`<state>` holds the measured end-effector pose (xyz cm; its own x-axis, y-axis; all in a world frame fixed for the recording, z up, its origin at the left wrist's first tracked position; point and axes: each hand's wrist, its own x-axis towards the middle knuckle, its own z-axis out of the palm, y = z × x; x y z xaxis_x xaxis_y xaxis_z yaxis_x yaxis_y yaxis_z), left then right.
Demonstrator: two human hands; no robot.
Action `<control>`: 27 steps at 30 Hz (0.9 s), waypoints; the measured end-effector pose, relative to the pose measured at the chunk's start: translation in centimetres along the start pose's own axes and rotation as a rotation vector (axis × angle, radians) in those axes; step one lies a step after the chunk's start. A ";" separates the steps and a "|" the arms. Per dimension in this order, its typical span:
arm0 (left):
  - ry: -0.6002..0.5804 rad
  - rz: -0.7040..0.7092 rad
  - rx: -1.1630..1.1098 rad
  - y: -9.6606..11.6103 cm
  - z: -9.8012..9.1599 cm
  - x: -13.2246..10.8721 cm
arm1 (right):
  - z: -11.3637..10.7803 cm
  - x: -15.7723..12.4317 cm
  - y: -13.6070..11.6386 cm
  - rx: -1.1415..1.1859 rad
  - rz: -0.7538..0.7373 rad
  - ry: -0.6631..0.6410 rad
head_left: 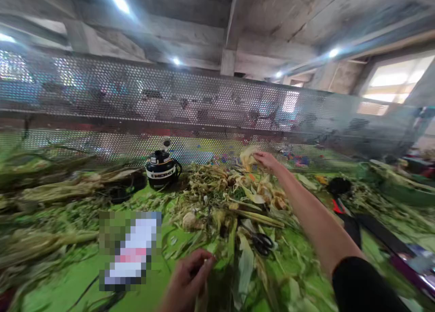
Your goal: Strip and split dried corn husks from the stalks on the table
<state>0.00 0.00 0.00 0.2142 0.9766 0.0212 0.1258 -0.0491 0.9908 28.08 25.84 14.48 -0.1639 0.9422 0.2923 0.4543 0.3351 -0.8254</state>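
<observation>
My right hand (265, 160) reaches far forward over a heap of dried plant leaves (210, 185). Its fingers are closed on a pale, crumpled corn husk (249, 157) near the mesh panel. Close to me, my left hand (192, 275) is closed in a pinch above the green tabletop (71, 280); what lies between its fingertips is too small and blurred to name. To the right of that hand, black-handled scissors (262, 244) lie among loose strips. A broad pale husk (245, 262) rests near them.
A black jug-like container (162, 170) with a white label stands behind the heap. A pixelated phone-like object (132, 251) lies at left. Long dried stalks (61, 192) cover the left side. A perforated metal panel (190, 103) runs along the back; a green basin (404, 189) is at right.
</observation>
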 end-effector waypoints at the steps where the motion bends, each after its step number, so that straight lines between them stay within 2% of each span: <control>1: 0.013 -0.006 0.001 0.1 0.1 0.1 | 0.1 -0.4 -0.4 0.004 -0.004 -0.005; 5: 0.102 0.020 -0.059 0.9 0.3 0.4 | 2.1 -3.4 -2.5 0.010 -0.037 -0.096; 9: 0.194 0.046 -0.276 1.2 -0.3 0.9 | 7.4 -9.7 -5.2 -0.011 -0.095 -0.287; 11: 0.195 -0.053 -0.471 0.9 -0.5 1.2 | 10.4 -13.3 -6.3 -0.142 -0.271 -0.538; 13: 0.209 -0.158 -0.659 0.7 -0.5 1.3 | 12.8 -16.4 -7.1 -0.331 -0.471 -0.677; 14: 0.207 -0.188 -0.726 0.7 -0.5 1.3 | 13.6 -17.6 -7.3 -0.426 -0.521 -0.710; 17: 0.185 -0.216 -0.759 1.3 -0.2 1.0 | 14.6 -19.3 -7.4 -0.544 -0.527 -0.830; 19: 0.206 -0.234 -0.723 1.9 -0.1 0.8 | 13.9 -18.6 -7.0 -0.424 -0.471 -0.876; 21: 0.237 -0.246 -0.702 2.5 0.0 0.7 | 12.3 -16.6 -6.2 -0.241 -0.355 -0.839; 22: 0.254 -0.250 -0.700 2.7 0.0 0.7 | 11.3 -15.2 -5.6 -0.204 -0.264 -0.716; 24: 0.277 -0.256 -0.703 2.8 0.0 0.7 | 9.0 -11.9 -3.8 -0.310 -0.007 -0.274; 25: 0.287 -0.258 -0.709 2.8 0.0 0.7 | 7.8 -10.2 -2.7 -0.360 0.056 -0.163; 27: 0.299 -0.261 -0.714 2.5 0.0 0.9 | 5.8 -7.5 -0.3 -0.422 0.140 -0.060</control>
<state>0.53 0.75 2.54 -0.0167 0.9578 -0.2870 -0.5337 0.2341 0.8126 24.09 18.68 9.69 -0.1205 0.9809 0.1528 0.7913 0.1879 -0.5819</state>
